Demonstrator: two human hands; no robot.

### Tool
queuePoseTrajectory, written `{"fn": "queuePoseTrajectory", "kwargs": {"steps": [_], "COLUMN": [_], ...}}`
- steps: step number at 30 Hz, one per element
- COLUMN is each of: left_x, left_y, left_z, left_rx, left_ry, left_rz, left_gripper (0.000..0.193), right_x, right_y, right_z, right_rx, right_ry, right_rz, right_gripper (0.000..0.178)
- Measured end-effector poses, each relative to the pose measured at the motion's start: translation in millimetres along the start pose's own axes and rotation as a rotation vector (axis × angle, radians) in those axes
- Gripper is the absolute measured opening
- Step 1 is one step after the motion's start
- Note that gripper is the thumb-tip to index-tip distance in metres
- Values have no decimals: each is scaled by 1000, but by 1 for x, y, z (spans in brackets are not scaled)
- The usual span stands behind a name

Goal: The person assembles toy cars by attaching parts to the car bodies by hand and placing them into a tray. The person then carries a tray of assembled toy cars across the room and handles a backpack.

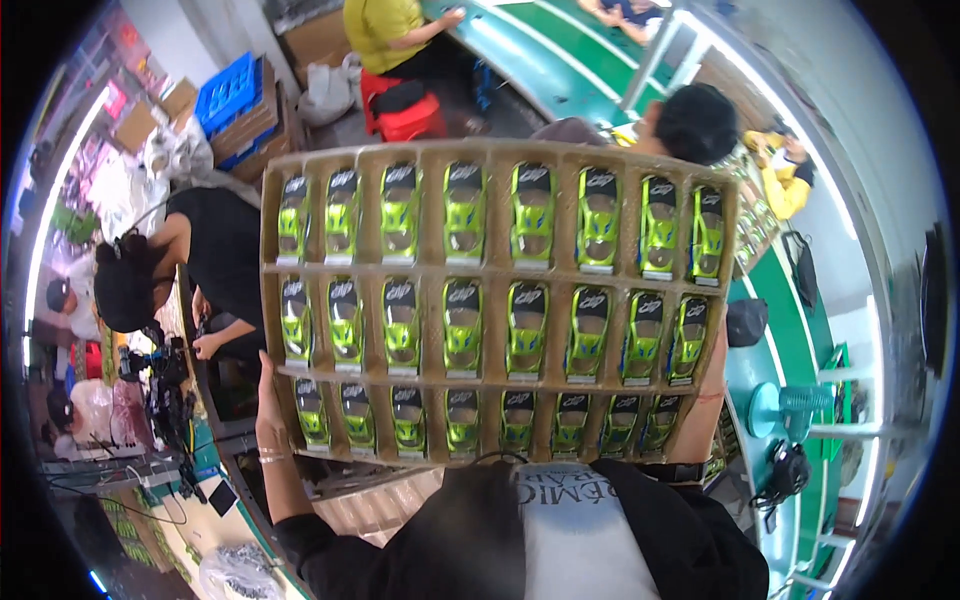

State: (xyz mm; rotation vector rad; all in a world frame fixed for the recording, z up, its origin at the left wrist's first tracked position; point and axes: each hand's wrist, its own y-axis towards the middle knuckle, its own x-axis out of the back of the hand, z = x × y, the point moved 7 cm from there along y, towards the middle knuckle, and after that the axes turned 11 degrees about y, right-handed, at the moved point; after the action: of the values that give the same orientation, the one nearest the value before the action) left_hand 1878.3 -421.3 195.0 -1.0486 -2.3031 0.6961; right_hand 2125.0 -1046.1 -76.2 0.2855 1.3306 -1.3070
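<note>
A large brown compartment tray [500, 274] is held up in front of me, tilted so that its open face shows. In its three rows sit several bright green toy car body shells [463, 325] with black fronts and pale lettering, one to a compartment. My left hand [270, 408] grips the tray's left edge near the lower corner, with the thumb side along the rim and the other fingers behind. At the right edge, my right hand [716, 362] supports the tray; its fingers are mostly hidden behind it.
Close on the left, a person in black [215, 240] works at a bench. Ahead are a red stool [408, 112], a person in yellow-green [385, 35] and stacked boxes with a blue crate [230, 95]. A green conveyor table [775, 350] with a teal fixture [790, 405] runs along the right.
</note>
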Motion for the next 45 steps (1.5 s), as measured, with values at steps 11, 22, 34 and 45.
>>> {"fn": "queuePoseTrajectory", "kwargs": {"steps": [11,22,34,45], "left_x": [-6,-34,-88,-117], "left_y": [-6,0,138,141], "left_z": [-3,-33,-98,-81], "left_rx": [-28,-142,-86,-30], "left_ry": [144,98,187,296], "left_rz": [-163,24,50,73], "left_gripper": [80,69,66,65], "right_x": [20,40,-58,3], "right_y": [0,100,124,117], "right_z": [1,90,5,10], "right_rx": [-58,-18,-15,-41], "right_ry": [24,146,232,276], "right_rz": [169,224,292,346], "right_gripper": [59,59,60,61]}}
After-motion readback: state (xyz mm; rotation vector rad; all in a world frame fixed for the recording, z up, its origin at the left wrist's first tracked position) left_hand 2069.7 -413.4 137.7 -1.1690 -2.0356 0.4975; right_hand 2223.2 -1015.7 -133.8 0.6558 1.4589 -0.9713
